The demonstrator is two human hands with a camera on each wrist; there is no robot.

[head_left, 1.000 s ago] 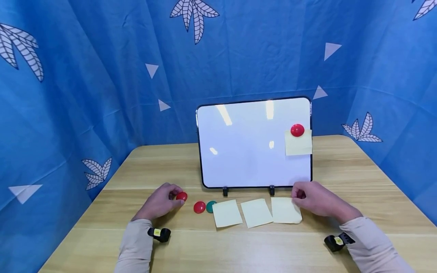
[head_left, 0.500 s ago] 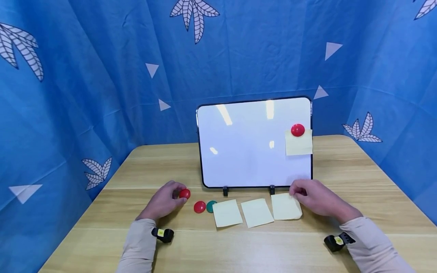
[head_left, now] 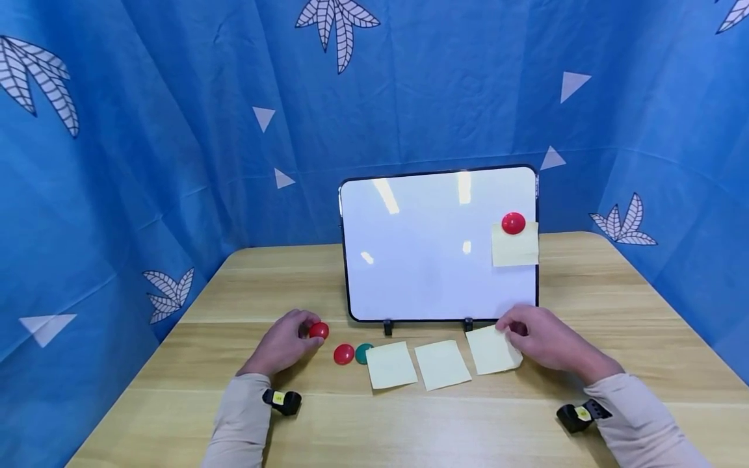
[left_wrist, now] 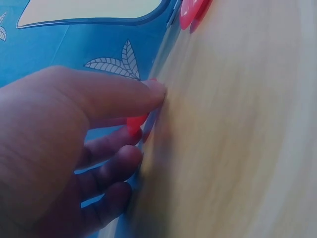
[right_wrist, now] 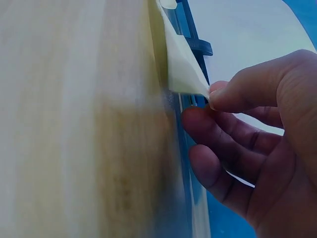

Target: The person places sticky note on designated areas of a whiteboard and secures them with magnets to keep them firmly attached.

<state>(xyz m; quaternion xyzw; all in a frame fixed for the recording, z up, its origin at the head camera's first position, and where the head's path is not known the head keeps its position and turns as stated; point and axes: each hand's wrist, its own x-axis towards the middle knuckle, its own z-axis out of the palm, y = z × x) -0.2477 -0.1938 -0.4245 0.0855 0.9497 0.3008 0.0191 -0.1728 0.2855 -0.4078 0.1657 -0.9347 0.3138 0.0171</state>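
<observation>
Thumb and index finger of my left hand (head_left: 283, 344) pinch a round red magnet (head_left: 318, 330) close to the table; in the left wrist view the thumb covers part of the magnet (left_wrist: 136, 122). My right hand (head_left: 544, 338) pinches the upper right corner of a pale yellow sticky note (head_left: 491, 351). That corner is raised off the wood, and the paper bends up to the fingertips in the right wrist view, where the note (right_wrist: 183, 67) hangs from them. Two more sticky notes, a middle one (head_left: 443, 365) and a left one (head_left: 391, 366), lie beside it.
Another red magnet (head_left: 344, 354) and a green magnet (head_left: 364, 353) lie left of the notes, the green one by the left note's edge. Behind stands a whiteboard (head_left: 421, 253) on black feet, bearing a note (head_left: 515, 250) under a red magnet (head_left: 513, 223). Blue curtain surrounds the table.
My left hand has moved slightly right and away from me with the red magnet. The right hand has shifted a little, turning and lifting the sticky note's far edge toward the whiteboard.
</observation>
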